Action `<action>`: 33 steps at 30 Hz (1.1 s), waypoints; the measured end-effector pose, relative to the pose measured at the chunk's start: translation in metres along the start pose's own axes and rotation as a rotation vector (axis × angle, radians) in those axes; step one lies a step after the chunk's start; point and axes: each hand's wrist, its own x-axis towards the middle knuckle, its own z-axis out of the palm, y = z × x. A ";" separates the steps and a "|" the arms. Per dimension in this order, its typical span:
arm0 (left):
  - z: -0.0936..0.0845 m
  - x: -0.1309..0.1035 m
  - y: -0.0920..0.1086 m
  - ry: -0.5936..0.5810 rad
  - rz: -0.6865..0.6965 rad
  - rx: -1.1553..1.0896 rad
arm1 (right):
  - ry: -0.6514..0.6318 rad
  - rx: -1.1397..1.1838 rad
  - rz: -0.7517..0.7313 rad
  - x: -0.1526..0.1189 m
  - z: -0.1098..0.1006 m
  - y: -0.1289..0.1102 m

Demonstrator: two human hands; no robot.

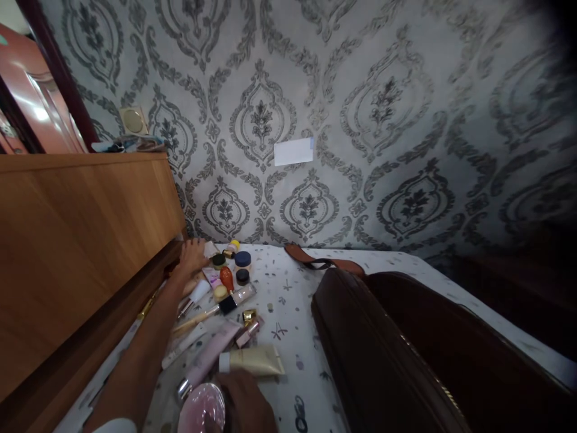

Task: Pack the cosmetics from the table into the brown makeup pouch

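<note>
My left hand (193, 257) reaches to the far left of the cosmetics, beside the wooden cabinet. Its fingers look stretched out, and what lies under them is hidden. Near the bottom edge my right hand (252, 404) is closed around the right side of a pink round compact (202, 410), its fingers partly hidden. Just beyond it lies a cream-gold squeeze tube (255, 360), with a pale pink tube (214, 350) to its left. Around the left hand are a dark blue-lidded jar (243, 260), a black-lidded jar (242, 276) and an orange-red teardrop-shaped item (226, 278).
A large dark brown bag (374, 355) takes up the right of the patterned white surface (295, 322), its strap (311, 260) towards the wall. The wooden cabinet (85, 240) borders the left. More cosmetics, including a foundation bottle (243, 294), lie between.
</note>
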 end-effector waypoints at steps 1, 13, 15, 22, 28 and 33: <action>-0.006 -0.006 0.002 0.038 0.002 -0.041 | -0.008 0.022 0.002 0.001 -0.003 -0.001; -0.066 -0.174 0.047 -0.145 0.021 -1.403 | -0.056 0.356 0.213 0.018 -0.053 -0.045; -0.070 -0.209 0.062 -0.329 -0.059 -1.732 | -0.078 0.389 0.249 0.019 -0.068 -0.054; -0.076 -0.276 0.096 -0.634 -0.135 -1.897 | -0.047 0.466 0.298 0.013 -0.101 -0.072; -0.071 -0.295 0.103 -0.670 -0.125 -1.985 | 0.036 0.514 0.315 0.003 -0.112 -0.077; -0.064 -0.309 0.107 -0.734 -0.077 -1.942 | 0.060 0.619 0.410 0.000 -0.121 -0.076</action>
